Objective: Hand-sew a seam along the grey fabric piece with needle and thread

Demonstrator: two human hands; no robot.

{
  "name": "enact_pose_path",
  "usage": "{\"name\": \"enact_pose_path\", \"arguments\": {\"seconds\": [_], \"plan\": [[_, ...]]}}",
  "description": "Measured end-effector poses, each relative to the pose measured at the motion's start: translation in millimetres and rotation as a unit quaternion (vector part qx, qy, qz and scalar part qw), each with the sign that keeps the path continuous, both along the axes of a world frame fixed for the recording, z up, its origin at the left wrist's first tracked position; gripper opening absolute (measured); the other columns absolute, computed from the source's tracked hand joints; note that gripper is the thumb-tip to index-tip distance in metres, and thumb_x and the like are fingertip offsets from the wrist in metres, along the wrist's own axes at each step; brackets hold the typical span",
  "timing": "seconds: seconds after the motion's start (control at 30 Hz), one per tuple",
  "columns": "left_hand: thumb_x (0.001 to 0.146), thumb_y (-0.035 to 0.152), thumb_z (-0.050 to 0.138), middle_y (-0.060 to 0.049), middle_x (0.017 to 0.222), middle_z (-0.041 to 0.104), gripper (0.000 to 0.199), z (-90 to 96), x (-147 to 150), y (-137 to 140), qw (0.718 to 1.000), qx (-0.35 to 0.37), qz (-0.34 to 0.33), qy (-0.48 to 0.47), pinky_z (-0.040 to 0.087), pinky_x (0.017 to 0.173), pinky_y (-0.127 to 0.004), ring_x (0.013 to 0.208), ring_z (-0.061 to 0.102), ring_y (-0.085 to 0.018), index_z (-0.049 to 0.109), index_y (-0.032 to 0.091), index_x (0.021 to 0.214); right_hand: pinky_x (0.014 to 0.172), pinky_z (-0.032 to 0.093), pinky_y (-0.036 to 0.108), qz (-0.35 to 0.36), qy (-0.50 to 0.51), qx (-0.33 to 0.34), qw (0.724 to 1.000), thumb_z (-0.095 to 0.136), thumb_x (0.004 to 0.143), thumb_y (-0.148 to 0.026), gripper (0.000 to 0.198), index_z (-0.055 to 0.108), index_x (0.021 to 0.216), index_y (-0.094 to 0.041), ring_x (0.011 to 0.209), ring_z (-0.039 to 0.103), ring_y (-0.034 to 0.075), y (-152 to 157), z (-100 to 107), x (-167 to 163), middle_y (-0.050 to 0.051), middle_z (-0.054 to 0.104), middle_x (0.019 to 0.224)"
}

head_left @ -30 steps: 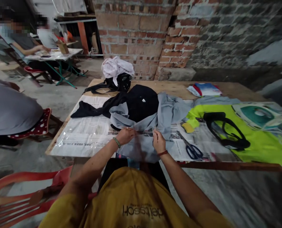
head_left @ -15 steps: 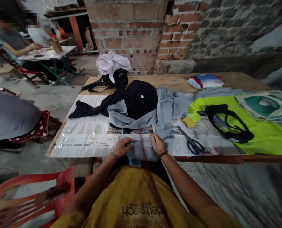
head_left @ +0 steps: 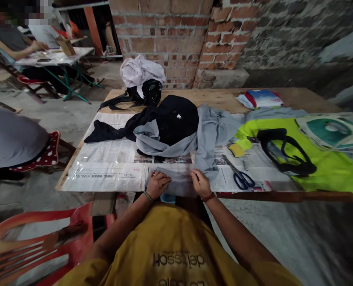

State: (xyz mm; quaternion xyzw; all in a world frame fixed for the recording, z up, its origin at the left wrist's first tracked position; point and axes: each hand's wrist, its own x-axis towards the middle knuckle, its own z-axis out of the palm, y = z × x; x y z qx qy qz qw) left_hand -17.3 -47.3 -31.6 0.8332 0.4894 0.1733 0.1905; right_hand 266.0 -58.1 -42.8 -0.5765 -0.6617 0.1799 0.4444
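At the table's near edge, my left hand (head_left: 158, 185) is closed on a piece of grey fabric (head_left: 180, 180), its fingers curled over the cloth. My right hand (head_left: 200, 184) pinches the same fabric on the other side, so the cloth lies stretched between the two. This fabric seems to belong to the black-and-grey jacket (head_left: 180, 123) heaped just beyond, whose grey sleeve (head_left: 206, 139) hangs toward my right hand. Dark-handled scissors (head_left: 243, 179) rest on the newspaper (head_left: 99, 174) to the right of that hand.
On the right, a neon yellow-green garment (head_left: 340, 171) lies under a teal-and-white iron (head_left: 328, 129) and a black looped strap (head_left: 295, 155). Pale cloth (head_left: 140, 71) tops a shiny black bag at the back. A red chair (head_left: 83, 230) stands at lower left; a seated person (head_left: 12, 135) is beside the table.
My left hand has turned over, its back now facing up; the dark thing seen at its fingers is out of sight. The right hand stays on the cloth. The view has shifted slightly.
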Motion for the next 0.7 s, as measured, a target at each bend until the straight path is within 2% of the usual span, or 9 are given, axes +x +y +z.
{"name": "enact_pose_path", "arguments": {"seconds": [0.17, 0.27, 0.37, 0.53, 0.7], "plan": [[0.102, 0.016, 0.075, -0.006, 0.112, 0.085, 0.022, -0.5, -1, -4, 0.999, -0.025, -0.031, -0.018, 0.051, 0.115, -0.051, 0.112, 0.072, -0.029, 0.09, 0.031, 0.108, 0.096, 0.069, 0.04, 0.064, -0.044, -0.015, 0.997, 0.052, 0.116, -0.044, 0.039, 0.085, 0.107, -0.025, 0.099, 0.077, 0.027, -11, 17, 6, 0.012, 0.08, 0.101], [0.106, 0.018, 0.069, -0.008, 0.109, 0.084, 0.023, 3.5, 0, -6, 0.998, -0.037, -0.038, -0.038, 0.049, 0.115, -0.052, 0.11, 0.071, -0.03, 0.088, 0.03, 0.104, 0.094, 0.068, 0.036, 0.143, -0.104, -0.038, 0.983, 0.058, 0.114, -0.034, 0.031, 0.088, 0.114, -0.027, 0.099, 0.076, 0.025, -2, 31, -3, 0.01, 0.077, 0.102], [0.107, 0.02, 0.067, -0.008, 0.112, 0.085, 0.023, 6.3, 1, -7, 0.997, -0.041, -0.046, -0.037, 0.048, 0.116, -0.054, 0.11, 0.071, -0.031, 0.087, 0.029, 0.103, 0.084, 0.063, 0.028, 0.196, -0.163, -0.067, 0.965, 0.066, 0.112, -0.029, 0.022, 0.087, 0.115, -0.027, 0.087, 0.072, 0.02, 9, 36, -18, 0.006, 0.073, 0.096], [0.105, 0.019, 0.067, -0.008, 0.114, 0.085, 0.023, 5.7, 0, -6, 0.997, -0.037, -0.056, -0.023, 0.049, 0.117, -0.052, 0.112, 0.071, -0.03, 0.087, 0.031, 0.103, 0.063, 0.045, 0.025, 0.223, -0.253, -0.135, 0.932, 0.069, 0.107, -0.022, 0.018, 0.085, 0.099, -0.025, 0.071, 0.062, 0.015, 13, 29, -37, 0.005, 0.073, 0.091], [0.104, 0.017, 0.07, -0.006, 0.112, 0.084, 0.021, -4.2, -2, -5, 0.998, -0.009, -0.057, -0.027, 0.049, 0.116, -0.051, 0.11, 0.072, -0.028, 0.086, 0.03, 0.103, 0.06, 0.034, 0.029, 0.218, -0.341, -0.181, 0.896, 0.068, 0.106, -0.016, 0.021, 0.086, 0.098, -0.023, 0.071, 0.061, 0.015, 7, 34, -45, 0.008, 0.081, 0.105]]}}
